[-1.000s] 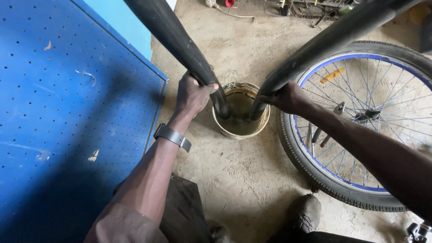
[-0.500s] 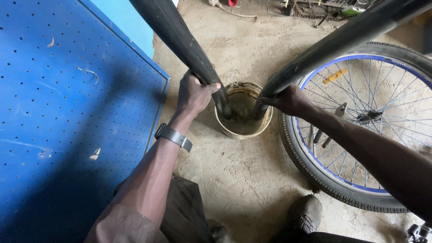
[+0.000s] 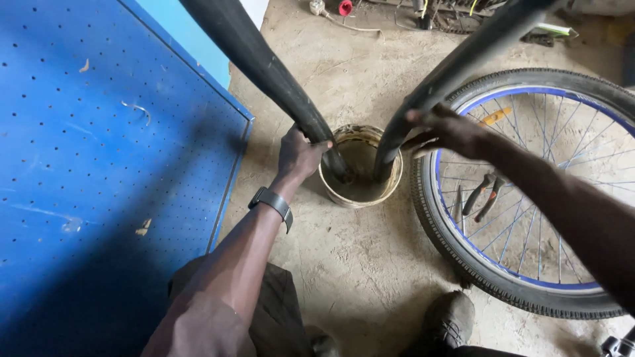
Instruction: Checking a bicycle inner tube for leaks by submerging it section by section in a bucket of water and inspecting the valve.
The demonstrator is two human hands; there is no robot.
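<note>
Dipping a black inner tube into a small bucket of murky water, one hand on each side.

The left hand (image 3: pixel 299 153) is curled shut around the left run of the inner tube (image 3: pixel 264 66) just above the bucket (image 3: pixel 360 192), while the right hand (image 3: pixel 444 130) clamps the right run near the rim; the bottom of the loop sits submerged in the cloudy water. For this step to go well, the person likely needs to keep the bend fully under the surface, grip evenly on both sides and feed the tube through slowly. The bucket stands on the concrete floor (image 3: pixel 370 264), between a blue perforated panel (image 3: pixel 99 165) and a bicycle wheel (image 3: pixel 529 192) lying flat, with pliers (image 3: pixel 486 192) resting inside its spokes.
</note>
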